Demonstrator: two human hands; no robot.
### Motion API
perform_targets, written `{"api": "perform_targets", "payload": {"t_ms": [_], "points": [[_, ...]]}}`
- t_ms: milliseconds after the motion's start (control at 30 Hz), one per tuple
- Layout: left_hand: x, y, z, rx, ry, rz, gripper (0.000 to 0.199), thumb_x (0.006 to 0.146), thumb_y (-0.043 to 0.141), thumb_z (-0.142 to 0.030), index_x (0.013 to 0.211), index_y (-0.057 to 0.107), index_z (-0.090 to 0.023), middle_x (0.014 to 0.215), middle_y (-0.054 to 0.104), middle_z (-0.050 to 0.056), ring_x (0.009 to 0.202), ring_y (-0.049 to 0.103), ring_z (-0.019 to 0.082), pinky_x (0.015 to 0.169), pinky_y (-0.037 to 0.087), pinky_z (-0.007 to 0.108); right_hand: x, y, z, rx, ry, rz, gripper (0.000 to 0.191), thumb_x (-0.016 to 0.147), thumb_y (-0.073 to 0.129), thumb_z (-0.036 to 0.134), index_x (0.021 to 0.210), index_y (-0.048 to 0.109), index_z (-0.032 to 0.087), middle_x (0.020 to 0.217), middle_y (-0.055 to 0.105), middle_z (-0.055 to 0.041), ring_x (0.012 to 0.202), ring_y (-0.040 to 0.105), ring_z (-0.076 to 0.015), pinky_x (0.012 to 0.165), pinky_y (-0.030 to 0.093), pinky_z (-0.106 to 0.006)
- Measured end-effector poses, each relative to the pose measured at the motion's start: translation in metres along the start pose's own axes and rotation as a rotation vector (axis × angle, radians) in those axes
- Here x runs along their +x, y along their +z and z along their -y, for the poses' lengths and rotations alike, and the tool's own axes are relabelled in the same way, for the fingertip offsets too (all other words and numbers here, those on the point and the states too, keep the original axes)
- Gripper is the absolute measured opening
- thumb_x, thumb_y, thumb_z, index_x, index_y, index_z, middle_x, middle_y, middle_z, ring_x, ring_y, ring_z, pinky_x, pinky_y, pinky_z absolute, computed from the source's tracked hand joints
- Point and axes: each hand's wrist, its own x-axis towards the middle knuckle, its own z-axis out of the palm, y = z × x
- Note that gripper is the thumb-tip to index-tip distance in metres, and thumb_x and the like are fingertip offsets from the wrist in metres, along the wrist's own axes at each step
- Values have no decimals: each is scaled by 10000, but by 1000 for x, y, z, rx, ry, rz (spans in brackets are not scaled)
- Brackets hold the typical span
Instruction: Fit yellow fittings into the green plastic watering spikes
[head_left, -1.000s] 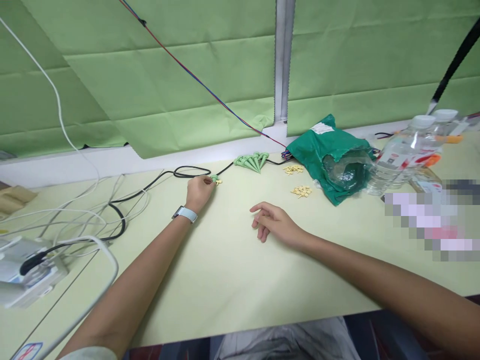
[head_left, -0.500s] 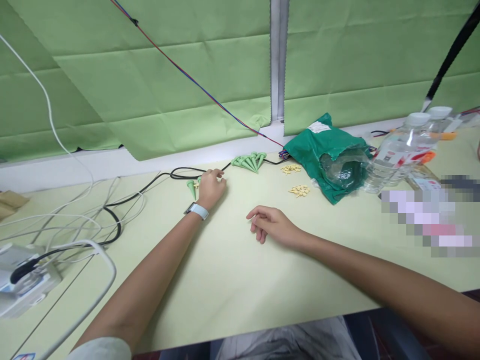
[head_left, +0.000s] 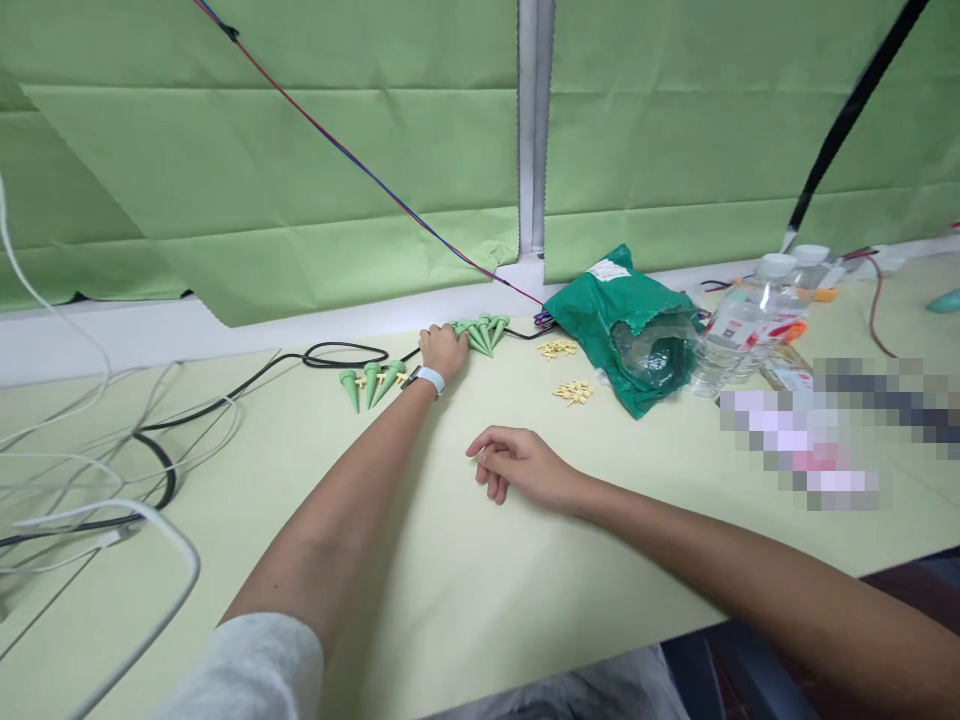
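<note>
My left hand (head_left: 444, 352), a watch on its wrist, reaches to the left end of a fanned cluster of green cone-shaped spikes (head_left: 484, 332). Its fingers curl down there; the fingertips and anything in them are hidden. Left of the wrist, more green spikes (head_left: 350, 388) lie in a row, with small yellow pieces (head_left: 403, 379) between them. Above the table's middle, my right hand (head_left: 517, 463) is open, its fingers loosely bent and nothing visible in them. Two small heaps of yellow pieces lie beyond it, a nearer heap (head_left: 574, 392) and a farther heap (head_left: 556, 349).
A torn green plastic bag (head_left: 589, 300) lies behind the yellow heaps. Water bottles (head_left: 739, 325) stand to its right, near a blurred patch (head_left: 802, 440). Black cable (head_left: 345, 352) runs along the back, and white cables (head_left: 184, 560) loop across the left side.
My left hand has moved right, from the left row of spikes to the fanned cluster, uncovering that row. The right hand keeps its loose pose. The view has shifted somewhat.
</note>
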Motion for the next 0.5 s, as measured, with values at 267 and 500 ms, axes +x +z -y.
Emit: {"api": "perform_targets", "payload": {"t_ms": [267, 500], "points": [[2, -13, 4, -395, -98, -24, 82, 831, 600, -202, 878, 532, -203, 1155, 565, 186, 1240, 452, 392, 1046, 323, 545, 3, -3, -4, 25, -15, 10, 128, 888, 560, 220, 983, 630, 171, 780, 648, -6, 558, 634, -117, 524, 556, -259], [-32, -44, 24, -943, -170, 71, 163, 830, 549, -241, 869, 392, -230, 888, 568, 23, 796, 645, 182, 822, 539, 391, 3, -7, -2, 85, -9, 20, 132, 877, 565, 226, 982, 622, 171, 774, 632, -2, 546, 658, -141, 492, 570, -280]]}}
